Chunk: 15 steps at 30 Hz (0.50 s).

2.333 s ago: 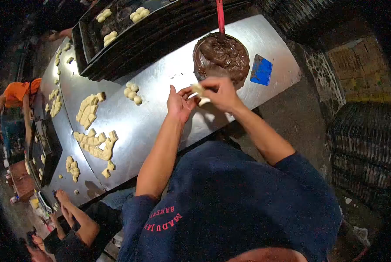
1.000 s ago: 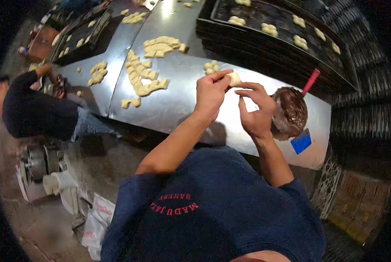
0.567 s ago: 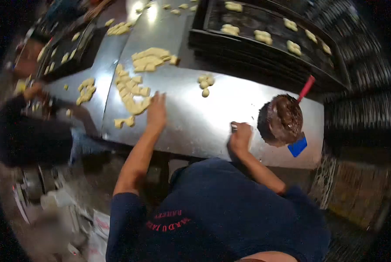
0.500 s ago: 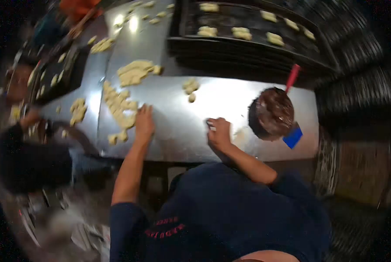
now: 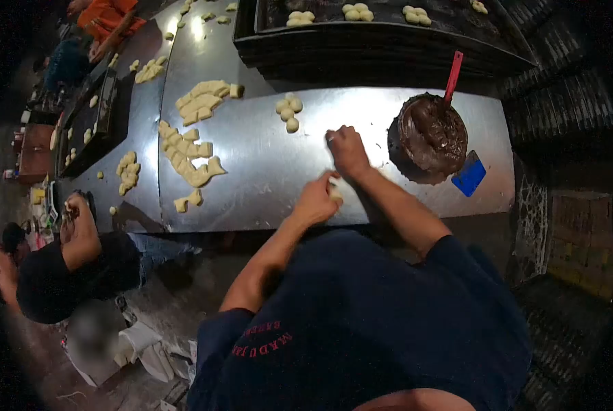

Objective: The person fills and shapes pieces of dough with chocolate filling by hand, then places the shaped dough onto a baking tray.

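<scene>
On the far left, a co-worker in a dark shirt [image 5: 80,270] is holding both hands close together by the tabletop [image 5: 244,178]. Just above, a black tray [image 5: 106,103] is holding small pale lumps. Then a small dough heap [image 5: 128,171] is lying near two bigger heaps of cut dough [image 5: 195,175], where I guess the left hand can reach pieces easily. Next, a bunch of dough balls [image 5: 289,109] is sitting apart from the cut bits, perhaps so the round ones are not getting mixed in.

The left hand [image 5: 316,200] is pinching a dough piece [image 5: 335,192] at its fingertips, near the front edge; that grip is closing around it lightly, maybe so as not to squash it. The right hand [image 5: 348,149] is resting low over the tabletop with curled fingers, and I cannot tell if its grip is holding anything.

Behind, stacked trays [image 5: 382,49] are carrying dough clusters [image 5: 358,11]. Then a bowl [image 5: 416,172] is holding thick brown paste [image 5: 430,133], close to the right hand. A red handle [image 5: 454,79] is sticking up out of it, probably for clean grabbing. Last, a blue scraper [image 5: 469,175] is lying flat just beside the bowl.
</scene>
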Motion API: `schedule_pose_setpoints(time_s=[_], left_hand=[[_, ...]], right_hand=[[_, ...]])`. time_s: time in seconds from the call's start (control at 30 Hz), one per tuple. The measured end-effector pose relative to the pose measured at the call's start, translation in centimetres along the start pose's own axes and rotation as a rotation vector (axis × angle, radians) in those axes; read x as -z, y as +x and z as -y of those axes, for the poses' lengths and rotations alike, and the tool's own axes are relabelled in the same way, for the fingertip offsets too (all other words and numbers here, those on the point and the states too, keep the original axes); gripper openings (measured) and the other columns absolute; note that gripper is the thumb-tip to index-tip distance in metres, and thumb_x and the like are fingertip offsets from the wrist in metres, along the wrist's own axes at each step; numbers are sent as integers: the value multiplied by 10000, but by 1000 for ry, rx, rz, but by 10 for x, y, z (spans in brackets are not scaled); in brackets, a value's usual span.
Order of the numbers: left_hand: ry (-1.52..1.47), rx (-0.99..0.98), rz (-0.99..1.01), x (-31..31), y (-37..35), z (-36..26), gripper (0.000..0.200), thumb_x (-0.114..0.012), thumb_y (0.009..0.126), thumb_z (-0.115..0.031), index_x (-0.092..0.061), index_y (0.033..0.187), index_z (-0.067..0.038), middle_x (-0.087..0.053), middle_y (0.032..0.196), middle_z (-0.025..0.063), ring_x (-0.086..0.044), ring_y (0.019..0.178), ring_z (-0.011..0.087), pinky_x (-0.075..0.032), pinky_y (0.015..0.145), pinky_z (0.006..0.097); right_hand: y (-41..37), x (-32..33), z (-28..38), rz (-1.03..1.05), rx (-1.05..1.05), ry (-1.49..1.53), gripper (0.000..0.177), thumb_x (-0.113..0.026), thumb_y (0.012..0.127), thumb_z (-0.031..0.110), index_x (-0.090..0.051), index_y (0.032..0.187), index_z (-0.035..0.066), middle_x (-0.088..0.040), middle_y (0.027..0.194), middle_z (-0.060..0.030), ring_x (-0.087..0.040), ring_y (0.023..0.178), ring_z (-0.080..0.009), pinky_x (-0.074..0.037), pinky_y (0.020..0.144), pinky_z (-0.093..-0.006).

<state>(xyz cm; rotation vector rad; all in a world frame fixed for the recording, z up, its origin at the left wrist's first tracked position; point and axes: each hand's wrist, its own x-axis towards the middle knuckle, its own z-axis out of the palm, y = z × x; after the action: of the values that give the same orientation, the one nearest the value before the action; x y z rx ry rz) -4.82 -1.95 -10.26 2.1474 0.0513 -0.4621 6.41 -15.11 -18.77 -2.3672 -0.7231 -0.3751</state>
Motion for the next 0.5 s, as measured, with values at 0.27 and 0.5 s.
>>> schedule_pose_setpoints(time_s=[0.27,0.5], left_hand=[[590,-97,-534,68,-10,84,369,-677,718,-112,-650,1085,-74,-570,1221,182,-486,1148,409,-408,979,488],[394,-151,-636,67,11,120,309,-584,826,-49,-673,1122,-58,-532,1246,201,-490,1129,384,-435,959,449]], right_hand=[[-42,8,32,-13,48,157,320,-683,710,22,-555,1003,38,-515,875,-159,-525,852,-339,-451,741,-452],[-74,33,26,-107,-210,191,70,-688,759,5,-648,815,19,-571,832,-126,-570,838,-290,-494,671,-373]])
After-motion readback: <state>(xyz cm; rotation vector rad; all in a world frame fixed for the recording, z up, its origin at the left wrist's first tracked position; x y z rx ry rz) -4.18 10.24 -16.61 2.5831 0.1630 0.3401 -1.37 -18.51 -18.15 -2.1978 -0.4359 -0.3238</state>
